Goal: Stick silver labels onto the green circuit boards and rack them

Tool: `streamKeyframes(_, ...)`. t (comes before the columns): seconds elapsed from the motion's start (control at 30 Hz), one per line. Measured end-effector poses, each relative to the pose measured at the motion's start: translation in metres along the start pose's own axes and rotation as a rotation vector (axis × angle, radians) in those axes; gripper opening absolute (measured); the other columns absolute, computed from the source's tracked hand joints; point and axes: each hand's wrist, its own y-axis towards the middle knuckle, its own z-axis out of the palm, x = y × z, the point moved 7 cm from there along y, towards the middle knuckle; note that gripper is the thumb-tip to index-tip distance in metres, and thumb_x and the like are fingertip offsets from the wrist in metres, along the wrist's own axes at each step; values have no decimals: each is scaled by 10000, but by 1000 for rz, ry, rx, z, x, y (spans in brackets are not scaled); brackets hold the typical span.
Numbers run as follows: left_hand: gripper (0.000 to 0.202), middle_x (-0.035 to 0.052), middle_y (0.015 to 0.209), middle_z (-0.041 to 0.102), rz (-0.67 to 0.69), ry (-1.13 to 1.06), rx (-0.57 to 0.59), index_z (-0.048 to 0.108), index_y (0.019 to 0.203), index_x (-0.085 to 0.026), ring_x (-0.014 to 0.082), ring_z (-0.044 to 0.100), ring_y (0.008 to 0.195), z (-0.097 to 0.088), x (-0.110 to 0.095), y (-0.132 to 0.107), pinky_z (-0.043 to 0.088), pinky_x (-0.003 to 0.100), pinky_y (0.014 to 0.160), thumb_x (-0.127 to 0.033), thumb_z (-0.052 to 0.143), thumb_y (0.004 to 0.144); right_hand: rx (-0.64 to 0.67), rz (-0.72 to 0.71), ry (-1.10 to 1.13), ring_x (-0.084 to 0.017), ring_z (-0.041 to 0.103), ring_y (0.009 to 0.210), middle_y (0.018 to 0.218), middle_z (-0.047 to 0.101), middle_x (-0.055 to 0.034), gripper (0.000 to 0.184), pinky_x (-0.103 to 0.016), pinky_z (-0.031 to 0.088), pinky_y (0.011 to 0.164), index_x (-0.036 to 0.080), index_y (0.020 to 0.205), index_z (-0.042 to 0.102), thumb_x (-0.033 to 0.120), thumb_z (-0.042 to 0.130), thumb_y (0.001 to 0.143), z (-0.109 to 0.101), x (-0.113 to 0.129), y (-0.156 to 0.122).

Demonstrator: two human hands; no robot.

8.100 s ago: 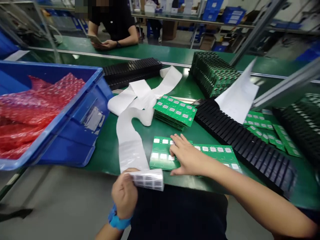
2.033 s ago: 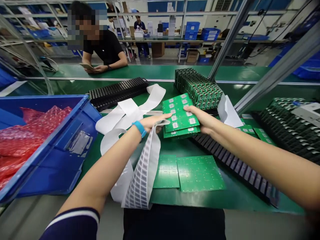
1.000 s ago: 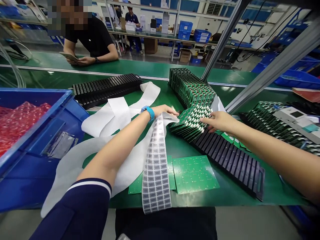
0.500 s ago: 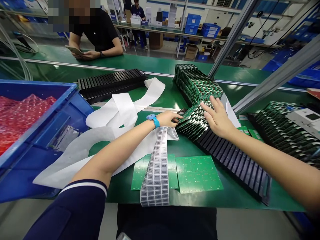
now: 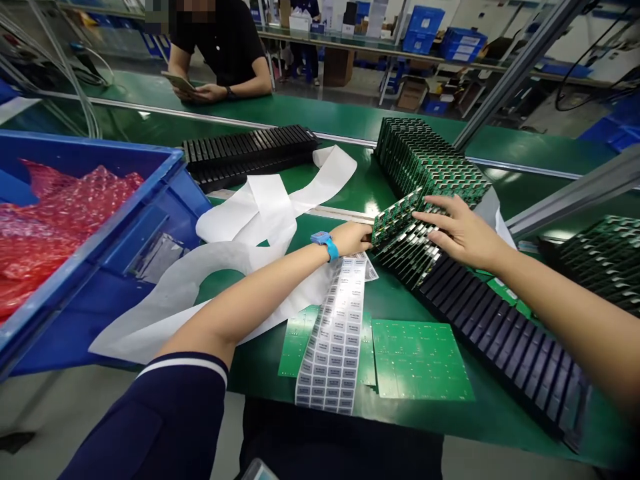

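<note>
My left hand [image 5: 353, 239], with a blue watch on the wrist, grips the left edge of a green circuit board [image 5: 395, 217]. This board is tilted up out of a row of leaning circuit boards [image 5: 411, 257] in a black slotted rack [image 5: 505, 350]. At the board's right side, my right hand [image 5: 465, 233] has its fingers stretched out and apart, the tips near or touching its edge. Below my left hand a strip of printed labels [image 5: 330, 347] drapes over a flat green board. Another flat green board [image 5: 420, 360] lies to the strip's right.
A blue bin [image 5: 173, 177] with red bubble wrap [image 5: 75, 227] stands at the left. White backing paper [image 5: 273, 207] curls across the table. Behind it lies an unfilled black rack [image 5: 250, 150]. More boards [image 5: 600, 267] stand at right, near a slanted metal post [image 5: 575, 183]. A person sits opposite.
My left hand has raised one circuit board away from the leaning row. My right hand has lowered slightly toward its edge. The view has shifted, so the scene sits further right.
</note>
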Motion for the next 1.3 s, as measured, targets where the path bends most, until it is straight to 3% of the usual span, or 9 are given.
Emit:
streamKeyframes(0.1, 134, 53, 742, 698, -33, 20, 16, 685, 793, -141, 198, 635, 729, -7, -1, -7, 424, 254, 613, -247, 613, 752, -17, -2, -27, -321, 459, 1130, 1221, 492, -134, 429, -526, 421, 899, 238, 1247, 523, 418, 403, 878, -1, 0, 7)
streamKeyframes(0.27, 229, 15, 723, 710, 18, 13, 95, 711, 874, -176, 168, 635, 696, -9, -15, -18, 415, 223, 578, -323, 678, 701, -16, -33, -73, -311, 468, 1140, 1233, 516, -120, 438, -575, 306, 994, 246, 1300, 449, 392, 377, 893, 4, 0, 10)
streamKeyframes(0.43, 197, 55, 702, 693, -1, 57, 20, 721, 762, -160, 190, 624, 687, -3, -20, -14, 403, 253, 576, -270, 560, 789, -33, -10, -34, -297, 427, 1211, 1340, 448, -108, 397, -573, 254, 1027, 260, 1240, 479, 413, 333, 904, 4, -1, -1)
streamKeyframes(0.63, 225, 33, 713, 660, -57, 79, -13, 665, 727, -145, 165, 611, 703, 8, -12, -12, 444, 273, 619, -292, 535, 836, -114, -54, 17, -259, 510, 1121, 1054, 633, -116, 510, -506, 246, 1049, 198, 1064, 571, 510, 202, 901, 1, -2, -13)
streamKeyframes(0.77, 255, 28, 777, 649, -101, 98, 6, 626, 795, -128, 145, 608, 726, 6, -12, -15, 481, 313, 690, -355, 530, 858, -168, -70, 26, -259, 510, 1125, 1152, 600, -118, 526, -512, 251, 1042, 210, 1129, 556, 529, 210, 895, 2, -1, -9)
streamKeyframes(0.87, 195, 29, 716, 670, -99, 86, -5, 673, 732, -164, 176, 619, 712, -2, -17, -18, 447, 274, 623, -322, 586, 805, -268, -38, 41, -284, 459, 1169, 1263, 493, -150, 517, -502, 329, 996, 200, 1190, 540, 517, 269, 884, 1, -1, -8)
streamKeyframes(1.0, 163, 24, 764, 689, -53, 52, -37, 706, 835, -198, 185, 618, 728, -7, -27, -20, 410, 260, 587, -308, 600, 778, -411, -7, 72, -279, 524, 1049, 1043, 558, -144, 490, -486, 395, 949, 177, 1093, 585, 512, 308, 869, 0, -4, -14)
streamKeyframes(1.17, 213, 47, 700, 666, -52, 39, -66, 703, 765, -172, 188, 600, 673, 0, -30, -17, 396, 269, 571, -320, 554, 800, -427, 16, 76, -274, 556, 966, 936, 584, -133, 441, -461, 454, 864, 190, 916, 595, 521, 308, 866, -2, -8, -19)
streamKeyframes(1.3, 256, 55, 630, 641, -68, 35, -89, 672, 643, -159, 178, 578, 610, 1, -29, -15, 376, 268, 538, -246, 494, 806, -357, 35, 83, -269, 556, 1023, 1017, 609, -133, 438, -455, 423, 926, 222, 967, 563, 535, 269, 878, -3, -7, -25)
